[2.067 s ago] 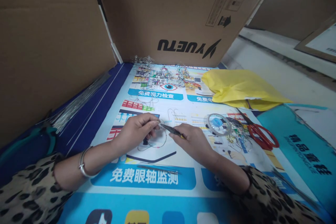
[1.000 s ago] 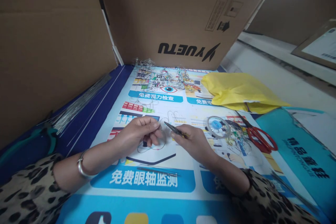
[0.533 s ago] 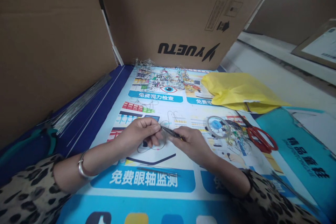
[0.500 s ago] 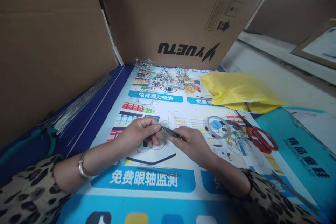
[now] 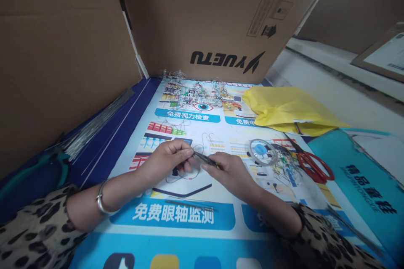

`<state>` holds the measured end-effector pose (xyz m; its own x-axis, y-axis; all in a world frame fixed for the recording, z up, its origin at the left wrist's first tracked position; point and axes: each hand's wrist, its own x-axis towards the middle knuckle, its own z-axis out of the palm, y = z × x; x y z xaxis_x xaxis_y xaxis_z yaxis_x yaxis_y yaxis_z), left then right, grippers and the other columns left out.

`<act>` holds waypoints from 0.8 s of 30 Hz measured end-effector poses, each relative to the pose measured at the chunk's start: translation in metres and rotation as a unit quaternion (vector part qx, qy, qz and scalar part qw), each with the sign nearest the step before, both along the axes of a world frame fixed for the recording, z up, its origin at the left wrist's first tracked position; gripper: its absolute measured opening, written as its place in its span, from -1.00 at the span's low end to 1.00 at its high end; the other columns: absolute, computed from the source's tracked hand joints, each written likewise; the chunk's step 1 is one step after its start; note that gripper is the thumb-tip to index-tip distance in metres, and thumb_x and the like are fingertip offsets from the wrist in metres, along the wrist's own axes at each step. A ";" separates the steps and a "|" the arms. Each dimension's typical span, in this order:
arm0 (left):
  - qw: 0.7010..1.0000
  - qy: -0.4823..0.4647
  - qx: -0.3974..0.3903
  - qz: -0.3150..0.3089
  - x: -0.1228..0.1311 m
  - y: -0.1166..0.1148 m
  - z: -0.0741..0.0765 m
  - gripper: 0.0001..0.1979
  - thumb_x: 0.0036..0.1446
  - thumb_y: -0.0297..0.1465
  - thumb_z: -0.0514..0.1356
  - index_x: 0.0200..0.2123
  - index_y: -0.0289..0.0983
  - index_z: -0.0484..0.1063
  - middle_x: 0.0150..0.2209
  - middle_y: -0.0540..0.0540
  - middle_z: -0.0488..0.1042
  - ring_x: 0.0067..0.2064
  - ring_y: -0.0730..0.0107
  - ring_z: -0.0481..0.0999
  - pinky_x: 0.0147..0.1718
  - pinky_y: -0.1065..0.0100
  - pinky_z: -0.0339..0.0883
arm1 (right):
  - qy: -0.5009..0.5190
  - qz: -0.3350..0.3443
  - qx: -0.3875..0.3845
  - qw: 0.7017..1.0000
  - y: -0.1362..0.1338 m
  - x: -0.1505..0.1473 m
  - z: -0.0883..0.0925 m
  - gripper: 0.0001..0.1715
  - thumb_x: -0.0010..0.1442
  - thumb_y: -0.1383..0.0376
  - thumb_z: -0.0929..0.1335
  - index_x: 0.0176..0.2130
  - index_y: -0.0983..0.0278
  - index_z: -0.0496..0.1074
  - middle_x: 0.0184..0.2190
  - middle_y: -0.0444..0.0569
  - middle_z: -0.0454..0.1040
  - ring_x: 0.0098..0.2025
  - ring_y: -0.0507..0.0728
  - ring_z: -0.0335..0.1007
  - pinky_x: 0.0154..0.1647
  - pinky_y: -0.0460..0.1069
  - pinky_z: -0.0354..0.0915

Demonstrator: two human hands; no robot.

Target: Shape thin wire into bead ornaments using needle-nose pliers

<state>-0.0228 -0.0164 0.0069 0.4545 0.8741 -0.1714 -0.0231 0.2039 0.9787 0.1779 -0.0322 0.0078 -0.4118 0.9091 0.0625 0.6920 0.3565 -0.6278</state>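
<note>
Thin wire [image 5: 199,168], bent into loops with a tiny pinkish bit low on it, hangs between my hands. My left hand [image 5: 175,156] pinches it between thumb and forefinger. In my right hand [image 5: 229,168] is a dark pair of tweezers or fine-nosed pliers [image 5: 204,158]; the exact kind is unclear. Its tips point left and meet the wire at my left fingertips. Below my hands several dark straight wires [image 5: 191,205] lie on the printed sheet [image 5: 221,189].
A cardboard box [image 5: 221,17] stands behind. Tangled wire pieces [image 5: 205,92] lie at the back. To the right are a yellow bag [image 5: 290,107], a clear tape roll [image 5: 261,152], red-handled scissors [image 5: 315,166] and a teal bag [image 5: 356,172]. Straight wires [image 5: 94,128] and teal-handled pliers [image 5: 53,168] lie left.
Hardly anything differs. My left forearm and bracelet have shifted slightly to the right; the tool tips stay at the wire by my left fingertips.
</note>
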 end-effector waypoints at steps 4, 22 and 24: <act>0.999 -0.015 -0.026 -0.028 0.000 0.000 0.000 -0.75 0.12 -0.26 0.14 -0.47 -0.33 0.36 -0.57 -0.03 0.48 -0.57 0.55 0.40 -0.56 0.50 0.23 | 0.006 -0.006 0.013 1.000 0.000 0.001 -0.002 -0.79 0.15 0.21 0.28 -0.43 0.26 0.41 -0.51 -0.14 0.37 -0.43 0.00 0.27 -0.43 -0.11 0.10; 0.998 0.004 -0.036 -0.041 0.001 -0.001 0.001 -0.74 0.13 -0.26 0.12 -0.47 -0.34 0.37 -0.55 -0.07 0.51 -0.57 0.56 0.42 -0.59 0.53 0.22 | 0.026 -0.004 0.016 1.000 -0.001 -0.001 -0.003 -0.81 0.15 0.22 0.28 -0.44 0.25 0.39 -0.51 -0.15 0.36 -0.43 0.01 0.27 -0.43 -0.11 0.11; 0.999 0.002 -0.037 -0.040 0.002 -0.002 0.001 -0.74 0.13 -0.27 0.12 -0.47 -0.34 0.37 -0.56 -0.06 0.50 -0.57 0.57 0.41 -0.58 0.54 0.22 | 0.011 0.000 0.018 1.000 -0.001 -0.002 -0.003 -0.80 0.15 0.23 0.28 -0.46 0.26 0.38 -0.52 -0.15 0.35 -0.44 0.01 0.27 -0.44 -0.11 0.09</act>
